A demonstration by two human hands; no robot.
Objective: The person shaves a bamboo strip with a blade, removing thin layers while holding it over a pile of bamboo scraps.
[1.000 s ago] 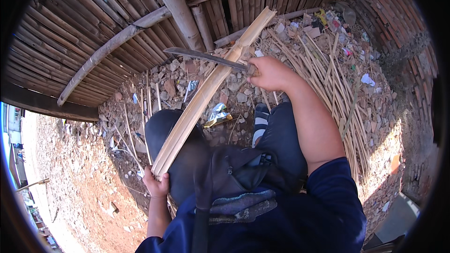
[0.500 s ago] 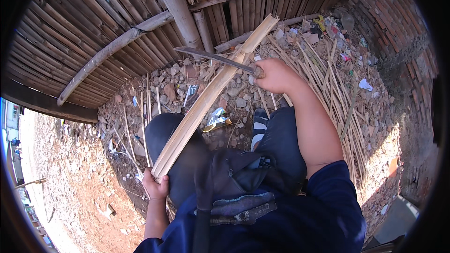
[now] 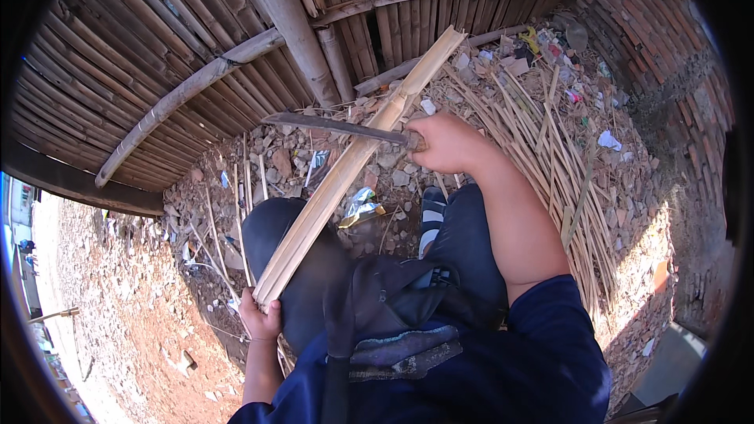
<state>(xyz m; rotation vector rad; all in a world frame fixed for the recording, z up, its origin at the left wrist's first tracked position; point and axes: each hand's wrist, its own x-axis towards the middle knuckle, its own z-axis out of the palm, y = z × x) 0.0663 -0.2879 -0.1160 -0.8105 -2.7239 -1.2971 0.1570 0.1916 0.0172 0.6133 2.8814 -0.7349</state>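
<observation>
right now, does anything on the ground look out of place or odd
Yes, stray litter: a crumpled silver-and-gold foil wrapper lies on the stony ground between the dark-trousered legs, and a crumpled white scrap sits right of the long thin pale strips. Their brightness looks odd there.

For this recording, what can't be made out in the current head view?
All in the head view:
- Most of the knife handle: covered by the right hand.
- Split bamboo directly under the blade: hidden by the blade.
- Left foot: out of sight, apparently behind the bent left leg.
- Far-left background objects: too small, cut off by the picture's edge.
</observation>
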